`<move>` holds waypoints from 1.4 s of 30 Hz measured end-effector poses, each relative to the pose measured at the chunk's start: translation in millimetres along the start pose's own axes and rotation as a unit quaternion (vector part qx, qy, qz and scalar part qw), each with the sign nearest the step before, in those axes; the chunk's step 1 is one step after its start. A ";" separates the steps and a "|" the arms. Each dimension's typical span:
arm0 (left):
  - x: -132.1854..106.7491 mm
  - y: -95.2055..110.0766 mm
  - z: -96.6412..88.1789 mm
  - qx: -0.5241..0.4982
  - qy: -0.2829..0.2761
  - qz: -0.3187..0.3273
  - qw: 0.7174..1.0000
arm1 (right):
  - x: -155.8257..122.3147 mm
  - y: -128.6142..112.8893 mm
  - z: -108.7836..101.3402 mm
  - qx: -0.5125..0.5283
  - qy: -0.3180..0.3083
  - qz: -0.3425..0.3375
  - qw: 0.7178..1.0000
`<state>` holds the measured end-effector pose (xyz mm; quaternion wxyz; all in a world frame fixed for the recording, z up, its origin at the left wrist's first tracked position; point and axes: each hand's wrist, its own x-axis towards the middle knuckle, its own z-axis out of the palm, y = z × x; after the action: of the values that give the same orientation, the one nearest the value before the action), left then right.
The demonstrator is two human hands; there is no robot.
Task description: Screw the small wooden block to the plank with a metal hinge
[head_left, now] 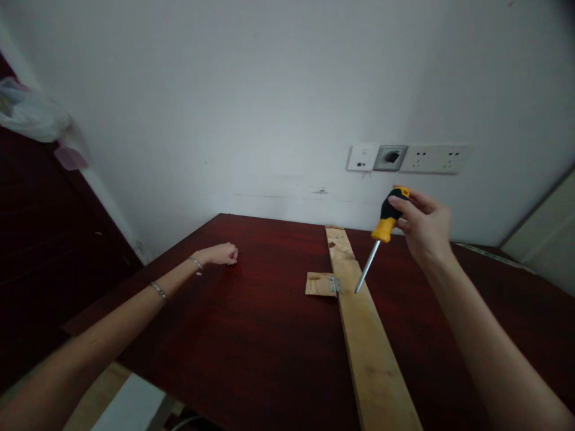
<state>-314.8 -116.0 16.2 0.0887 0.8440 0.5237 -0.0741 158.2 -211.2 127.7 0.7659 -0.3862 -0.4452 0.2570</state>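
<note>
My right hand grips a screwdriver by its black and yellow handle, the metal shaft slanting down to the left. Its tip appears over a long wooden plank, just right of a metal hinge; I cannot tell if it touches the wood. The hinge joins the plank to a small wooden block on its left side. My left hand is closed in a fist at the left of the dark red table; anything inside the fingers is hidden.
The dark red tabletop runs back to a white wall with a row of sockets. A plastic bag hangs by a dark door at the left. A white box-like object stands below the table's front left edge.
</note>
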 end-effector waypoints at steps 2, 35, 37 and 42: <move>1.4 0.1 -0.2 0.008 -0.004 -0.002 1.000 | 1.6 15.0 -1.3 0.032 0.021 0.032 0.999; 23.9 86.0 -29.4 0.007 0.021 0.129 0.991 | -93.6 129.9 -52.7 0.159 0.262 0.307 0.901; 27.3 121.7 -29.7 -0.027 0.021 0.184 0.982 | -96.6 129.3 -51.9 0.165 0.267 0.305 0.899; 42.4 190.3 -17.5 -0.028 0.004 0.236 0.971 | -98.9 129.7 -53.5 0.172 0.271 0.303 0.897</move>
<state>-124.8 -158.0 37.7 0.1253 0.9413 0.3118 -0.0323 152.2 -229.6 -42.8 0.7964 -0.4191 -0.0309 0.4349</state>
